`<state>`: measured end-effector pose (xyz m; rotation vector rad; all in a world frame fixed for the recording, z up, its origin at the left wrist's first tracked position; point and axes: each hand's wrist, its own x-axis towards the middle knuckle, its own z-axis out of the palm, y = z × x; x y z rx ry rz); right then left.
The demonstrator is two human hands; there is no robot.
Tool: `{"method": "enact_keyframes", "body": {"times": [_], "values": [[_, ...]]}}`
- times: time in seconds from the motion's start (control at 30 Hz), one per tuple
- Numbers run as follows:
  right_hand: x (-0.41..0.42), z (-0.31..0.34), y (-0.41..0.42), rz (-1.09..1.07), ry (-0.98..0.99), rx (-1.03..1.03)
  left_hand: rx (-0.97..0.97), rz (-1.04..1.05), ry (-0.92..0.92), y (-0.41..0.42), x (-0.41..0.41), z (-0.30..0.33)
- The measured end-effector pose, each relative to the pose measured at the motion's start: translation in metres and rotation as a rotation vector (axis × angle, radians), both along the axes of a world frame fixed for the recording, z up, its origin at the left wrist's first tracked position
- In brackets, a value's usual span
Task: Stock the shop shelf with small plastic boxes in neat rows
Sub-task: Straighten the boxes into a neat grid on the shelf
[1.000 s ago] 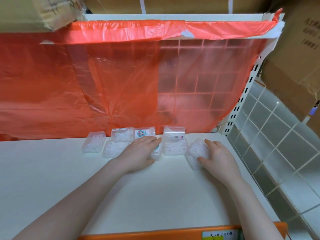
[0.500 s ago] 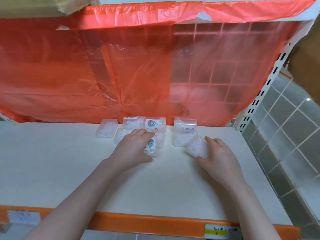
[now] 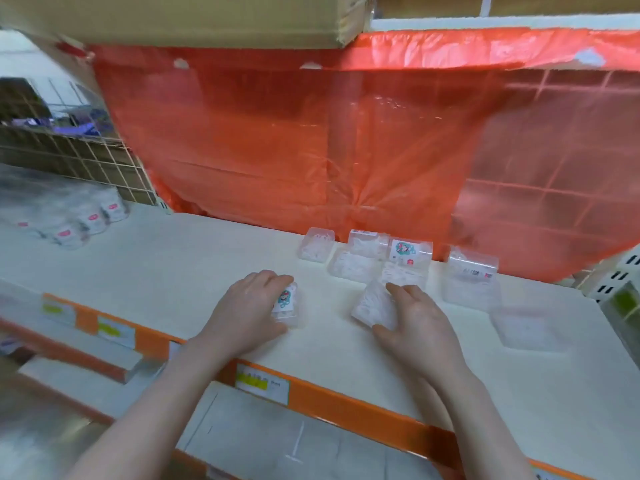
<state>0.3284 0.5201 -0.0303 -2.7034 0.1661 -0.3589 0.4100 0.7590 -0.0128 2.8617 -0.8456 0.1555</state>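
**Both hands holding small clear boxes on the white shelf**

The left hand (image 3: 254, 308) curls over a labelled plastic box (image 3: 286, 303), fingers wrapped across its top, the box resting on the shelf (image 3: 166, 258). The right hand (image 3: 414, 318) grasps a clear plastic box (image 3: 372, 304) tilted on edge, thumb below and fingers above it.

Beyond both grips, against the red plastic sheet (image 3: 277, 150), lies a loose cluster of boxes (image 3: 367, 258); the right-hand box is just beside its front edge. A stacked pair of clear boxes (image 3: 471, 278) stands to the right of the right hand, and one blurred box (image 3: 524, 327) lies farther right.

Bare shelf spreads left of the left hand. The orange price rail (image 3: 346, 403) runs beneath both wrists. Far left stand labelled tubs (image 3: 86, 223) before a wire grid (image 3: 69, 157); a cardboard carton (image 3: 173, 19) sits overhead.
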Motion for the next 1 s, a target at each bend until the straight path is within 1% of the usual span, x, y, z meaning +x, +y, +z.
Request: {"method": "enact_keyframes", "body": {"times": [0.17,0.23,0.27,0.43,0.57,0.83,1.0], "values": [[0.015,0.007,0.086,0.115,0.018,-0.005,-0.012,0.105,0.002,0.092,-0.005,0.004],[0.02,0.009,0.134,0.146,0.022,-0.008,-0.03,0.132,0.005,0.143,-0.009,0.005],[0.02,0.009,0.142,0.144,0.033,0.001,-0.032,0.129,0.003,0.151,-0.009,0.005],[0.033,0.014,0.256,0.19,0.025,-0.011,-0.018,0.152,0.01,0.267,-0.008,0.012],[0.045,0.016,0.333,0.232,0.035,-0.019,-0.022,0.171,0.014,0.344,-0.003,0.018],[0.088,0.028,0.45,0.341,0.041,-0.042,-0.072,0.253,-0.029,0.452,0.019,0.017],[0.133,0.025,0.519,0.418,0.027,-0.045,-0.041,0.294,-0.029,0.514,0.053,0.013]]}}
